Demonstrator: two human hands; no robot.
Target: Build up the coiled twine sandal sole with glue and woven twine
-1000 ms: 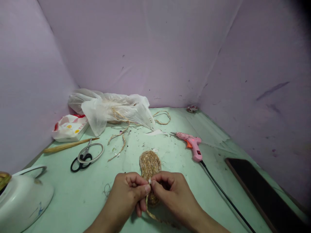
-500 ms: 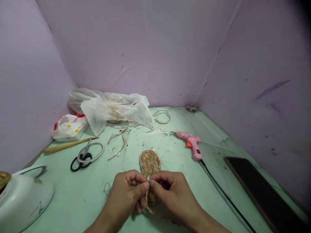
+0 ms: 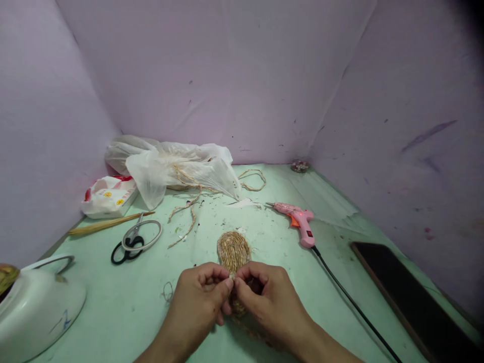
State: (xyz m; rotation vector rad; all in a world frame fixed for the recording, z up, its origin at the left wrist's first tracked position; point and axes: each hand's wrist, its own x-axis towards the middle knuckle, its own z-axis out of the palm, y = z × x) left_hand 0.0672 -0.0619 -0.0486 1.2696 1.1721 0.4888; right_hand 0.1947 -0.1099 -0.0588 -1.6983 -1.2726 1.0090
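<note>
A coiled, oval mat of twisted straw cord [image 3: 233, 250] lies on the table, narrow at its waist like a shoe sole. Over its near half, my left hand [image 3: 202, 298] is closed in a pinch between thumb and index finger. Facing it, my right hand [image 3: 269, 297] pinches too, the fingertips of both nearly meeting. Between them shows a pale bit of the straw cord [image 3: 232, 277]. Its tail trails low toward the right, mostly hidden by my hands.
A pink glue gun [image 3: 298, 222] with a black cable and a dark phone [image 3: 408, 297] lie right. To the left are black-handled scissors [image 3: 127, 249], a grey ring [image 3: 159, 236], a straw bundle [image 3: 102, 225], a tissue pack [image 3: 109, 196] and a white bowl [image 3: 45, 312]. A plastic bag [image 3: 177, 161] sits behind.
The fingertips have shifted slightly upward and tightened on the cord. The cord's tail, plain below my fingers before, is now mostly hidden.
</note>
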